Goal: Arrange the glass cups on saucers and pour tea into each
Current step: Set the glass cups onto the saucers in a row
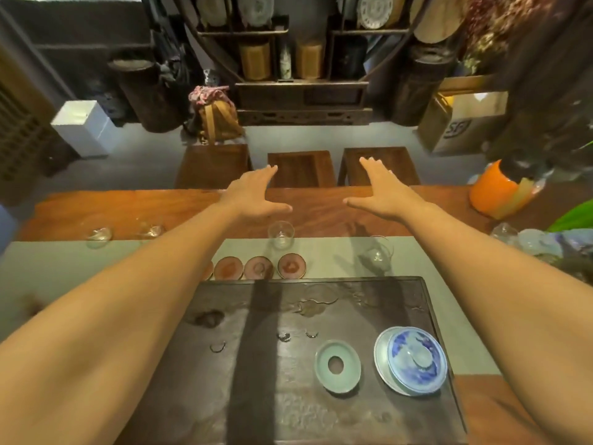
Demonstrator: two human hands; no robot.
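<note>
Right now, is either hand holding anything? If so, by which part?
Nothing is held. The left hand and right hand are both stretched out flat with straight fingers, above the wooden table, beyond the glass cup.

Both forearms bare to each hand (256, 195), no sleeves or jewellery showing.

- a dark carved tray (224, 364) lies on the wooden surface (128, 210), over a pale green runner (64, 268).
- a celadon ring-shaped dish (337, 366) sits on the tray, beside a blue-and-white lidded bowl (415, 359).
- three wooden stools (301, 168) stand beyond the surface.
- an orange vase (494, 191) stands at the far right.
- a dark shelf unit (301, 59) holds plates and jars.
- a white box (83, 126) sits on the floor at left.
</note>
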